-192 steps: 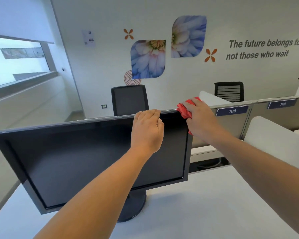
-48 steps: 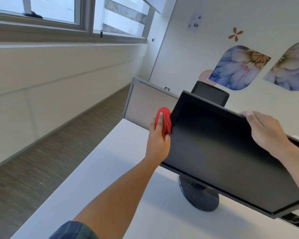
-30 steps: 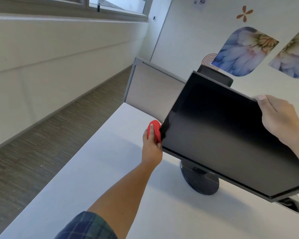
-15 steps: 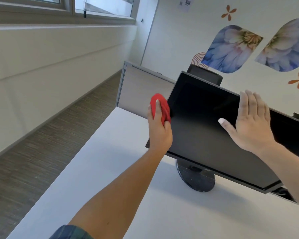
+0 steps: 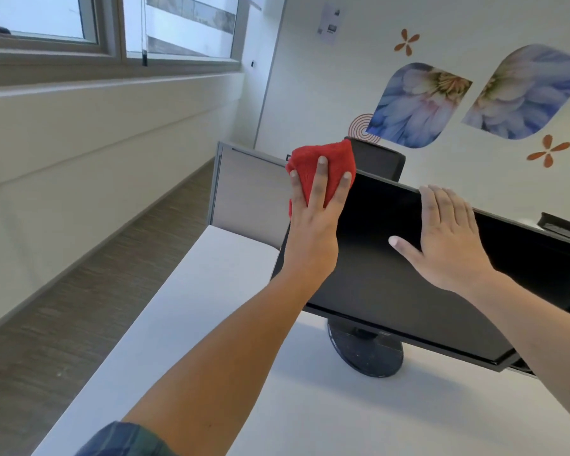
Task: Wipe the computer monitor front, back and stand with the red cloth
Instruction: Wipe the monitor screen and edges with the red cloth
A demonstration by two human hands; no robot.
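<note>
left hand (image 5: 313, 232): our fingers (image 5: 320, 179) lie straight and spread, pressing the cloth (image 5: 323, 159) against the monitor's (image 5: 375, 284) top-left corner; nothing gripped | right hand (image 5: 448, 245): our palm flat on the screen just under the top edge; fingers straight, holding nothing | monitor: on its round stand (image 5: 366, 353) on the worktop (image 5: 211, 324)

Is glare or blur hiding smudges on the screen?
Head view: monitor screen reads black, only a faint grey sheen low down, no hard glare; left hand, red cloth and right hand are sharp; window is blown out; frame is tilted.
</note>
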